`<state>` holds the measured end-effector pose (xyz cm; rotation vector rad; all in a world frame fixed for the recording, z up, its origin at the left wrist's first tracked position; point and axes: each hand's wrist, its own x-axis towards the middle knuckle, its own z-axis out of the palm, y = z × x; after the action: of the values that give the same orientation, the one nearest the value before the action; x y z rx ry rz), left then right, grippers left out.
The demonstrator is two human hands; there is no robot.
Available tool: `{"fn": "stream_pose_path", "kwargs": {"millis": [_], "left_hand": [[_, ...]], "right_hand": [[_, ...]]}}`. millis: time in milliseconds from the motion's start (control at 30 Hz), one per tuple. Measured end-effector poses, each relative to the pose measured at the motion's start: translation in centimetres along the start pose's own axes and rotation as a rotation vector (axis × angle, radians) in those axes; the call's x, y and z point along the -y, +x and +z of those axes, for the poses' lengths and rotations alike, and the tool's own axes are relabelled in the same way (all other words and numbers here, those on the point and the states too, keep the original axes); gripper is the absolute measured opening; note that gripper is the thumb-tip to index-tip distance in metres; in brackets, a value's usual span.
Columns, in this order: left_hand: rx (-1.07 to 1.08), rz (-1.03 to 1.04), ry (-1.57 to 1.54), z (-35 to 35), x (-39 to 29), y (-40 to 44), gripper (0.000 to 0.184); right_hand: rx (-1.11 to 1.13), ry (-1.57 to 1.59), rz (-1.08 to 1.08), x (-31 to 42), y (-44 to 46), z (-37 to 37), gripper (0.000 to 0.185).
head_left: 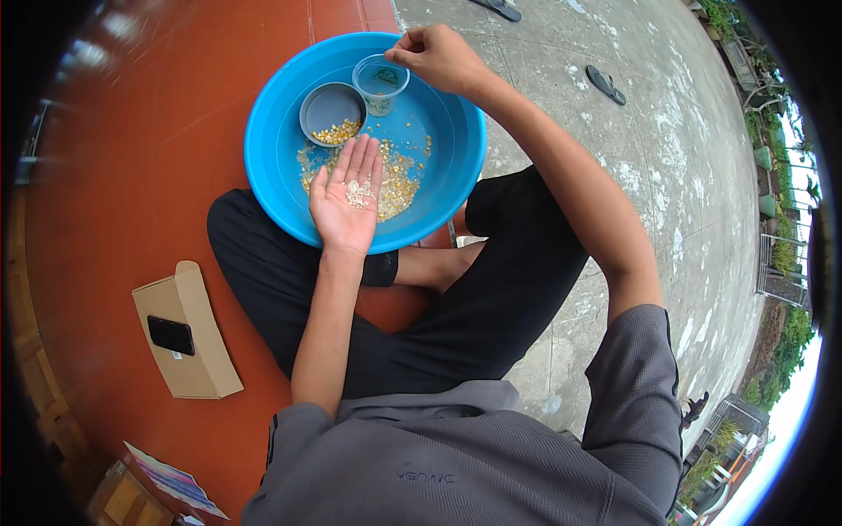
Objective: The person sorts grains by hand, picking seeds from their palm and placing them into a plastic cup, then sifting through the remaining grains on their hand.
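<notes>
- Red floor (132, 202) beside the blue basin (443, 197) beneath my hands.
- My left hand (340, 213) is unfolded, small, pale grains (358, 194) heaped loosely on its palm.
- My right hand (434, 60), fingertips together, is by a clear cup (381, 86); pinching anything, I can't tell.

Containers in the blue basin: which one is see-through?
The cup, nearest the right hand: its wall is clear, whereas the other container, the bowl, is opaque grey.

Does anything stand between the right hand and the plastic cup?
Nothing visible does. The right hand is at the plastic cup; I cannot tell whether they touch. The grey bowl lies beside the cup, not between.
</notes>
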<state>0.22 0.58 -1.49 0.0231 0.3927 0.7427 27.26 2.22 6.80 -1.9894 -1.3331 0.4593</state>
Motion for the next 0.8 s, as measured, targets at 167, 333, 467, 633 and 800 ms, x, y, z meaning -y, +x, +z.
{"fn": "stream_pose_path", "kwargs": {"millis": [167, 333, 467, 633, 800], "left_hand": [[0.116, 0.03, -0.038, -0.7, -2.2, -0.2, 0.064], [0.052, 0.016, 0.625, 1.5, -6.0, -1.1, 0.063], [0.066, 0.025, 1.716, 3.2, -8.2, -1.7, 0.054], [0.213, 0.095, 2.484, 3.2, -6.4, -1.5, 0.043], [0.354, 0.397, 2.413, 1.4, -6.1, -0.2, 0.05]], "right_hand": [[0.189, -0.021, -0.167, 2.8, -2.3, 0.3, 0.032], [0.333, 0.001, -0.259, 3.5, -3.0, 1.3, 0.035], [0.32, -0.023, -0.288, 3.5, -3.0, 1.0, 0.032], [0.296, -0.05, -0.318, 2.9, -3.0, 0.9, 0.024], [0.237, -0.034, -0.333, 2.7, -3.3, 1.2, 0.019]]}}
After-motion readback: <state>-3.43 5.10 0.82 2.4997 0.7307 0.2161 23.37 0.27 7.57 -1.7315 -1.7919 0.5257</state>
